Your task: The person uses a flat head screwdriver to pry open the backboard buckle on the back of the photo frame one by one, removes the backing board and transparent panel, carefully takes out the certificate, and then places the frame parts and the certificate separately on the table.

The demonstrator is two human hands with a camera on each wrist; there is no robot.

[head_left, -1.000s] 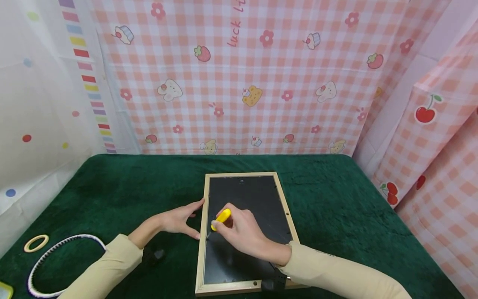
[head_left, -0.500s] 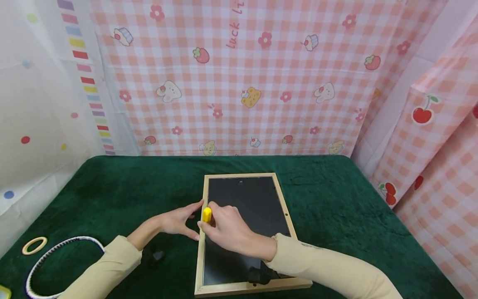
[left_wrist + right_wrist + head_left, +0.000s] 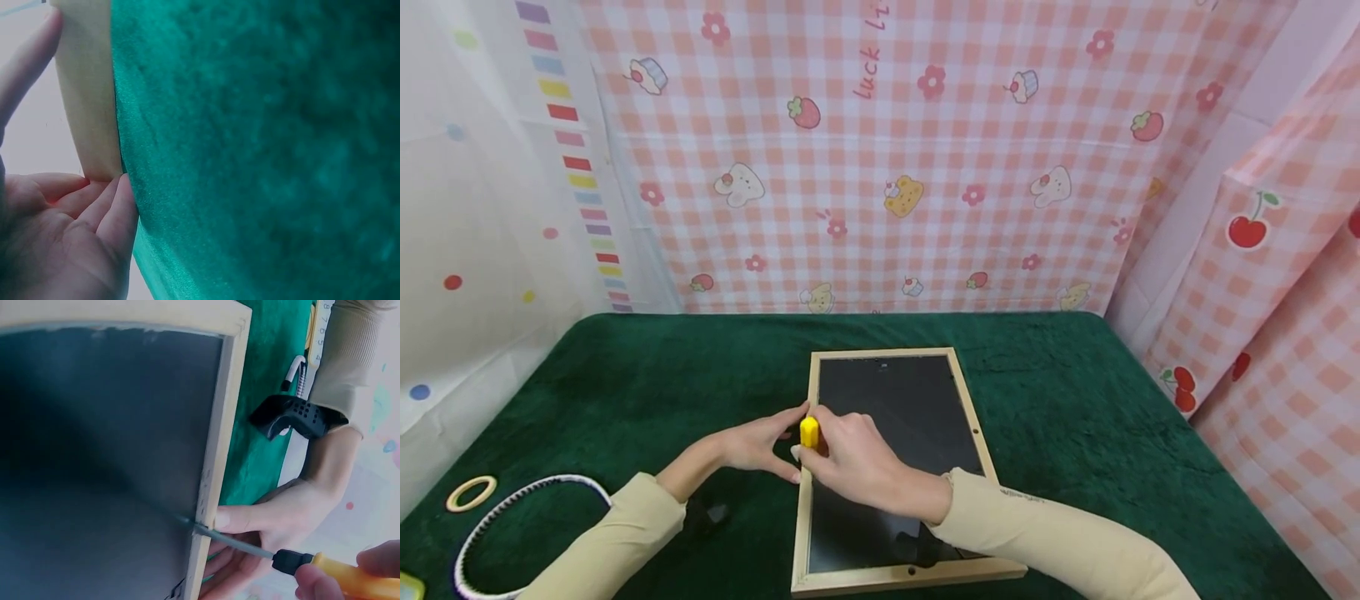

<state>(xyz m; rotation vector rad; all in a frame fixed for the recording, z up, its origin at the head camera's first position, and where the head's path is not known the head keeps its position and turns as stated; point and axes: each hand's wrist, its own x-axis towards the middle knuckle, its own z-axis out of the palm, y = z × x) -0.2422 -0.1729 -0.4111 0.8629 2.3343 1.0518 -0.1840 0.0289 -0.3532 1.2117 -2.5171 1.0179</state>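
Observation:
A picture frame [image 3: 802, 533] with pale wooden sides and a black backing panel [image 3: 891, 392] lies on the green cloth. My right hand [image 3: 861, 467] holds a screwdriver [image 3: 808, 432] by its yellow handle, above the frame's left side. In the right wrist view its metal shaft [image 3: 240, 545] crosses that wooden side, with the end at the inner edge; exactly what the tip touches is unclear. My left hand [image 3: 752, 442] spreads thumb and fingers against the frame's outer left edge. The left wrist view shows its fingertips [image 3: 122, 194] touching the wood.
To the left lie a white-and-dark hoop [image 3: 527, 492] and a small pale ring [image 3: 471, 493]. A yellow-edged object [image 3: 411, 586] is cut off at the lower left corner. A pink checked curtain [image 3: 880, 167] hangs behind the table.
My right hand has moved left with the screwdriver, from over the panel to the frame's left side, and the handle's tilt has changed. My left hand stays against the frame.

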